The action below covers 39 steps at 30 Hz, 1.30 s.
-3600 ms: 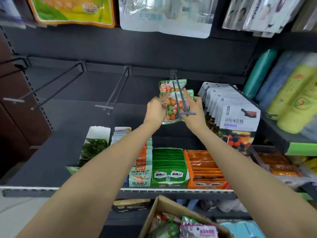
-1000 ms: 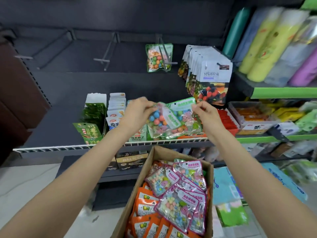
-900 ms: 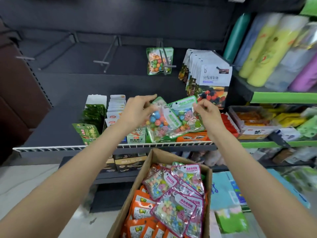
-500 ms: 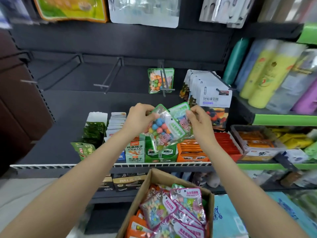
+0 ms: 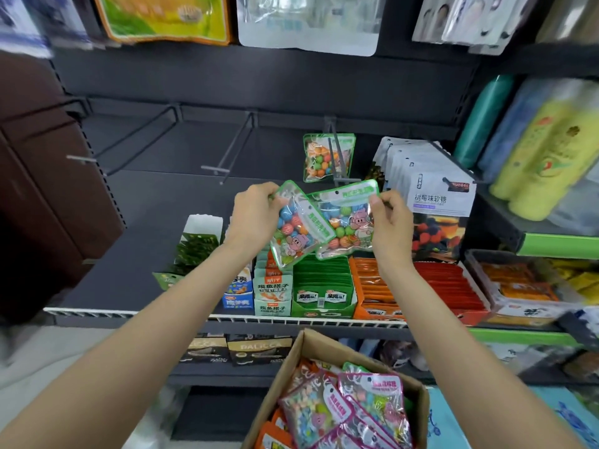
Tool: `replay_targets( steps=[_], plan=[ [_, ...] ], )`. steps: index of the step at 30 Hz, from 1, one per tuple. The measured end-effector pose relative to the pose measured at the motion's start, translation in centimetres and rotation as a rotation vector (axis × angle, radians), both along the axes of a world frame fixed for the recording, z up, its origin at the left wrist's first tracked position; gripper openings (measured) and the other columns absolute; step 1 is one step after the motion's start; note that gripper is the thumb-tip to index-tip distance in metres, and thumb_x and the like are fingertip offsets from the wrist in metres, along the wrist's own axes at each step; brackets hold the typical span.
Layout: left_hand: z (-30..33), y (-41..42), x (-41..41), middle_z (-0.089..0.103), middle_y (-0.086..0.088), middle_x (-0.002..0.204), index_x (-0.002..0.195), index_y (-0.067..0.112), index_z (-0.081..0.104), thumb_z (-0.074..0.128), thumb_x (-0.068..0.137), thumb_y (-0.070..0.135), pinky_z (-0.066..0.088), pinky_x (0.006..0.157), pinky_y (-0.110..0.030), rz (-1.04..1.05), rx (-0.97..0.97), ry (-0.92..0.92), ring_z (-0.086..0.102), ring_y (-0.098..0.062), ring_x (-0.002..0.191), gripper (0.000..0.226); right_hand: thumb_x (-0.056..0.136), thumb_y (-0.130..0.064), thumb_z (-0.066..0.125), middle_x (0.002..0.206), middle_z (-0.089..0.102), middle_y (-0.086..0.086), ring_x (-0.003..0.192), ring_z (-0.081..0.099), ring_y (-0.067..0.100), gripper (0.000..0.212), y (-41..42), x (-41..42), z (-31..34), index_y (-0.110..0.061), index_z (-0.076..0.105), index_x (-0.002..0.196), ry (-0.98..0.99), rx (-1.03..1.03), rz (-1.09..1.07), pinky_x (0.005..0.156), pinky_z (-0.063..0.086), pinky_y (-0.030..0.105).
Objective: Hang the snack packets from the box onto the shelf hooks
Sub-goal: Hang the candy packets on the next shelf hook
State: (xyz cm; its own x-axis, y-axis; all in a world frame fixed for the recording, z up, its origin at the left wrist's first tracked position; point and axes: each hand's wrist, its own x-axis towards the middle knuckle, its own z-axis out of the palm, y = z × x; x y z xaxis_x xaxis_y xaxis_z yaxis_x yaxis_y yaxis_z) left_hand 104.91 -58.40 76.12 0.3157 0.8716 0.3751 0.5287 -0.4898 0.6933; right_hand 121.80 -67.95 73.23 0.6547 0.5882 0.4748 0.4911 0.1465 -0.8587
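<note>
Two clear green-edged candy packets are held in front of the shelf. My left hand [image 5: 256, 210] grips the tilted left packet [image 5: 296, 230] by its top corner. My right hand [image 5: 390, 222] pinches the top right corner of the right packet [image 5: 345, 218], which overlaps the left one. Just above them a shelf hook [image 5: 337, 160] carries hung green packets [image 5: 327, 157]. The cardboard box [image 5: 312, 346] at the bottom holds several pink-edged and orange packets [image 5: 353, 406].
Two bare hooks [image 5: 227, 157] [image 5: 107, 150] stick out to the left. A hook of white berry-candy bags [image 5: 431, 189] hangs at the right. Trays of snacks [image 5: 321, 286] line the shelf below my hands. Rolled items [image 5: 538, 157] fill the right shelf.
After hanging a packet earlier, my hands took two green packets from the box and have raised them toward the hook; the view has tilted upward.
</note>
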Motion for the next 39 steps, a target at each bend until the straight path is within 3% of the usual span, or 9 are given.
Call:
replay_targets(
  steps=[5, 8, 14, 20, 24, 26, 31, 36, 39],
  plan=[
    [0.3, 0.3, 0.4, 0.054, -0.008, 0.068, 0.082, -0.001, 0.059, 0.053, 0.095, 0.012, 0.025, 0.051, -0.026, -0.033, 0.004, 0.023, 0.045, -0.022, 0.063, 0.019, 0.098, -0.025, 0.046, 0.068, 0.045, -0.006, 0.06, 0.039, 0.003, 0.022, 0.5, -0.1, -0.2, -0.008, 0.05, 0.085, -0.012, 0.03, -0.056, 0.059, 0.032, 0.02],
    [0.4, 0.6, 0.7, 0.045, -0.001, 0.059, 0.067, 0.009, 0.047, 0.051, 0.095, 0.009, 0.024, 0.054, -0.027, -0.028, 0.006, 0.059, 0.041, -0.019, 0.058, 0.028, 0.098, -0.024, 0.047, 0.069, 0.048, -0.007, 0.062, 0.043, 0.005, 0.019, 1.3, -0.1, 0.0, -0.009, 0.051, 0.086, -0.02, 0.024, -0.088, 0.061, 0.036, 0.022],
    [0.5, 1.4, 1.7, 0.05, -0.008, 0.069, 0.079, 0.005, 0.055, 0.044, 0.091, 0.005, 0.037, 0.058, -0.033, 0.036, 0.063, 0.132, 0.049, -0.034, 0.07, 0.016, 0.095, -0.017, 0.051, 0.077, 0.057, -0.003, 0.074, 0.052, 0.011, 0.016, 5.1, 1.4, 1.2, -0.005, 0.059, 0.088, 0.01, 0.003, -0.185, 0.072, 0.043, 0.029],
    [1.7, 3.3, 3.6, 0.04, -0.005, 0.069, 0.07, 0.008, 0.038, 0.041, 0.085, -0.006, 0.03, 0.055, -0.034, 0.027, 0.158, 0.281, 0.041, -0.028, 0.068, 0.021, 0.097, -0.017, 0.049, 0.092, 0.063, 0.008, 0.084, 0.054, 0.019, 0.018, 11.0, 4.5, 3.5, -0.003, 0.061, 0.097, -0.01, -0.193, -0.29, 0.069, 0.035, 0.025],
    [2.2, 4.7, 4.3, 0.035, -0.002, 0.064, 0.062, 0.011, 0.03, 0.042, 0.084, -0.007, 0.029, 0.055, -0.034, 0.021, 0.169, 0.296, 0.04, -0.028, 0.064, 0.031, 0.097, -0.019, 0.05, 0.068, 0.05, 0.0, 0.067, 0.046, 0.016, 0.025, 14.0, 6.4, 4.9, -0.007, 0.054, 0.074, -0.072, -0.382, -0.336, 0.064, 0.03, 0.023],
    [2.1, 5.4, 4.5, 0.035, -0.002, 0.063, 0.06, 0.013, 0.029, 0.042, 0.085, -0.005, 0.03, 0.054, -0.034, 0.021, 0.142, 0.294, 0.04, -0.029, 0.064, 0.033, 0.096, -0.016, 0.05, 0.069, 0.05, 0.002, 0.071, 0.048, 0.017, 0.022, 15.3, 6.9, 5.1, -0.008, 0.052, 0.076, -0.046, -0.407, -0.36, 0.062, 0.032, 0.023],
    [1.0, 6.4, 4.4, 0.047, -0.007, 0.068, 0.07, 0.007, 0.044, 0.043, 0.087, -0.001, 0.038, 0.056, -0.036, 0.0, 0.06, 0.177, 0.05, -0.035, 0.069, 0.019, 0.097, -0.02, 0.049, 0.075, 0.058, 0.012, 0.084, 0.059, 0.025, 0.031, 16.7, 7.8, 4.7, -0.005, 0.053, 0.07, -0.076, -0.538, -0.343, 0.07, 0.04, 0.024],
    [0.4, 6.6, 3.7, 0.055, -0.012, 0.067, 0.08, 0.001, 0.056, 0.05, 0.092, 0.009, 0.039, 0.053, -0.03, -0.067, -0.092, 0.023, 0.054, -0.03, 0.065, 0.015, 0.099, -0.023, 0.045, 0.06, 0.042, 0.008, 0.055, 0.041, 0.017, 0.041, 14.4, 6.7, 3.7, -0.007, 0.044, 0.061, -0.145, -0.524, -0.178, 0.06, 0.035, 0.031],
    [-0.1, 5.8, 2.6, 0.045, -0.002, 0.056, 0.067, 0.01, 0.05, 0.058, 0.091, 0.016, 0.032, 0.046, -0.022, -0.151, -0.175, -0.047, 0.041, -0.014, 0.05, 0.026, 0.098, -0.021, 0.045, 0.102, 0.063, 0.007, 0.096, 0.059, 0.02, 0.027, 10.3, 5.1, 2.3, -0.003, 0.062, 0.106, 0.003, -0.368, -0.044, 0.089, 0.046, 0.034]
  ],
)
